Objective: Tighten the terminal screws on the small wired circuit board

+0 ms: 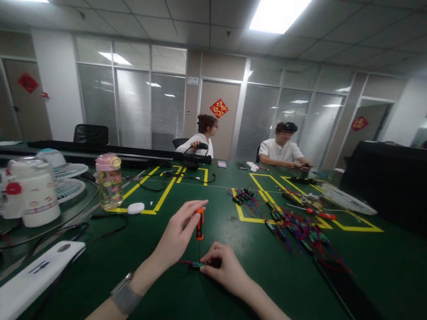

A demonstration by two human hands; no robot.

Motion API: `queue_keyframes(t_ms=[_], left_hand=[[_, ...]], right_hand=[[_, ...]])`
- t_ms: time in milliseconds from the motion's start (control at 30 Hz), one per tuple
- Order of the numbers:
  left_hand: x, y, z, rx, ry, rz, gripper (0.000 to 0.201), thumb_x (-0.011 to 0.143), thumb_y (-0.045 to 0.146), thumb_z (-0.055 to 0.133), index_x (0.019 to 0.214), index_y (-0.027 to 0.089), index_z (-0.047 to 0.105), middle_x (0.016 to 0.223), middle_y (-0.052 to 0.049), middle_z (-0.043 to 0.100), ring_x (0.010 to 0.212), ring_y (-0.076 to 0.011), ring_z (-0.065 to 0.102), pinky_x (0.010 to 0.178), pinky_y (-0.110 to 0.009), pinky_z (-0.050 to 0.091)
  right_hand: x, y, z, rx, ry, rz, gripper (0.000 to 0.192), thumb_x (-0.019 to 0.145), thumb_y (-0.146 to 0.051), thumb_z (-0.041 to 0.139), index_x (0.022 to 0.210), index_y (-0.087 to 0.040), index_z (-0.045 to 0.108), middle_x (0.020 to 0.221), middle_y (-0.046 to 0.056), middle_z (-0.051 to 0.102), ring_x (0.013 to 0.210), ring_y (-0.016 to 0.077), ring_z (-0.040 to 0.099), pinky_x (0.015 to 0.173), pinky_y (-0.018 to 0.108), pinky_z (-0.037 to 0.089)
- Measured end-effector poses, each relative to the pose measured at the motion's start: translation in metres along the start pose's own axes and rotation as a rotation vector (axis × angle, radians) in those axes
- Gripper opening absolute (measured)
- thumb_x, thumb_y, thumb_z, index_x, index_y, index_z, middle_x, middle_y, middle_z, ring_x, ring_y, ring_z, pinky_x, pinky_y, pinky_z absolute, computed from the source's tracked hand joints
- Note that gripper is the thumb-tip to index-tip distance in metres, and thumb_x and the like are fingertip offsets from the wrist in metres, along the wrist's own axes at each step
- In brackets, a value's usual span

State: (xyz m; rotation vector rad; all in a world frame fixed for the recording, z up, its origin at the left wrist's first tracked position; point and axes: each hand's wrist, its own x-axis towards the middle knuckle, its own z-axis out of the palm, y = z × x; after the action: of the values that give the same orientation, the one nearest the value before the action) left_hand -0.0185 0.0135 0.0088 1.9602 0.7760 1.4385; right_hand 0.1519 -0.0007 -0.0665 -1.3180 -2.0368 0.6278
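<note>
My left hand has its fingers closed at the top of an orange and black screwdriver. The screwdriver stands nearly upright, its thin shaft pointing down to a small green circuit board. Whether the tip sits in a screw is too small to tell. With thumb and fingertips, my right hand pinches the board's right end at the table surface. A red wire runs out from the board's left side. A watch with a grey band is on my left wrist.
Boards with red and blue wires lie heaped at right, beside a long black panel. A red-handled screwdriver is behind them. At left stand a pink-lidded bottle, a white jug and a fan. Two people sit across the table.
</note>
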Motion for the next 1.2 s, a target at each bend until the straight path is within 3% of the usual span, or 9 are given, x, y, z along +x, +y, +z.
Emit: queue_keyframes(t_ms=[67,200,400,567,733,833,967,1100,1200], left_hand=[[0.000,-0.002,0.000,-0.065,-0.025,-0.034,0.032,0.093,0.029,0.050,0.121,0.022,0.061,0.111,-0.007,0.063,0.098,-0.0183,0.064,0.088,-0.033,0.052],[0.000,-0.004,0.000,0.044,0.075,-0.007,0.024,0.085,0.031,0.062,0.105,0.021,0.070,0.090,-0.004,0.062,0.085,-0.0172,0.063,0.077,-0.029,0.054],[0.001,-0.002,-0.001,-0.095,-0.028,-0.074,0.034,0.093,0.032,0.048,0.122,0.021,0.062,0.105,-0.007,0.064,0.096,-0.0187,0.064,0.087,-0.034,0.053],[0.000,-0.003,0.000,0.000,0.057,-0.036,0.024,0.085,0.033,0.062,0.105,0.021,0.069,0.089,-0.003,0.060,0.081,-0.0152,0.062,0.073,-0.026,0.054],[0.000,0.001,0.001,-0.093,-0.027,-0.046,0.030,0.092,0.030,0.051,0.116,0.021,0.065,0.112,-0.007,0.062,0.103,-0.0187,0.062,0.090,-0.032,0.051],[0.000,0.002,0.002,-0.132,-0.026,-0.075,0.029,0.090,0.030,0.054,0.115,0.019,0.065,0.103,-0.007,0.065,0.095,-0.0186,0.065,0.086,-0.032,0.053],[0.000,0.000,0.002,-0.019,0.060,-0.037,0.020,0.086,0.030,0.060,0.100,0.019,0.069,0.093,-0.004,0.063,0.085,-0.0169,0.063,0.076,-0.027,0.052],[0.001,0.001,0.001,-0.113,-0.016,-0.070,0.029,0.092,0.031,0.049,0.115,0.018,0.064,0.109,-0.007,0.063,0.101,-0.0190,0.063,0.089,-0.032,0.050],[0.001,0.001,0.002,-0.148,-0.034,-0.101,0.030,0.091,0.031,0.051,0.115,0.017,0.063,0.100,-0.007,0.064,0.093,-0.0184,0.065,0.085,-0.032,0.051]], right_hand=[[0.000,0.000,0.000,0.002,0.006,0.006,0.009,0.072,-0.022,0.073,0.080,-0.019,0.076,0.082,0.002,0.066,0.076,0.0161,0.060,0.071,0.026,0.044],[-0.001,-0.004,-0.001,0.002,0.011,0.016,0.007,0.071,-0.020,0.072,0.077,-0.020,0.076,0.078,0.002,0.067,0.075,0.0158,0.060,0.071,0.025,0.043],[-0.002,-0.009,-0.003,0.004,0.018,0.025,0.008,0.070,-0.018,0.073,0.077,-0.020,0.076,0.074,0.001,0.067,0.075,0.0161,0.060,0.071,0.025,0.044],[-0.001,-0.009,-0.003,-0.008,0.015,0.021,0.006,0.070,-0.017,0.072,0.074,-0.020,0.075,0.073,0.001,0.066,0.074,0.0158,0.059,0.070,0.025,0.043],[0.000,-0.005,-0.001,-0.001,0.008,0.003,0.007,0.070,-0.016,0.072,0.075,-0.019,0.076,0.075,0.001,0.066,0.073,0.0152,0.059,0.069,0.024,0.043],[0.000,-0.002,-0.001,0.008,0.014,-0.002,0.007,0.070,-0.017,0.073,0.076,-0.019,0.076,0.076,0.001,0.066,0.073,0.0151,0.059,0.068,0.024,0.043],[0.000,0.000,0.000,0.007,0.017,-0.018,0.007,0.072,-0.017,0.072,0.078,-0.019,0.076,0.076,0.001,0.066,0.073,0.0148,0.059,0.068,0.023,0.043],[0.000,0.002,0.001,-0.004,0.018,-0.032,0.007,0.073,-0.017,0.072,0.078,-0.018,0.075,0.075,0.001,0.065,0.072,0.0141,0.058,0.068,0.023,0.042],[0.000,0.003,0.002,-0.008,0.026,-0.035,0.007,0.072,-0.016,0.072,0.078,-0.018,0.075,0.075,0.001,0.064,0.071,0.0137,0.057,0.068,0.024,0.041]])
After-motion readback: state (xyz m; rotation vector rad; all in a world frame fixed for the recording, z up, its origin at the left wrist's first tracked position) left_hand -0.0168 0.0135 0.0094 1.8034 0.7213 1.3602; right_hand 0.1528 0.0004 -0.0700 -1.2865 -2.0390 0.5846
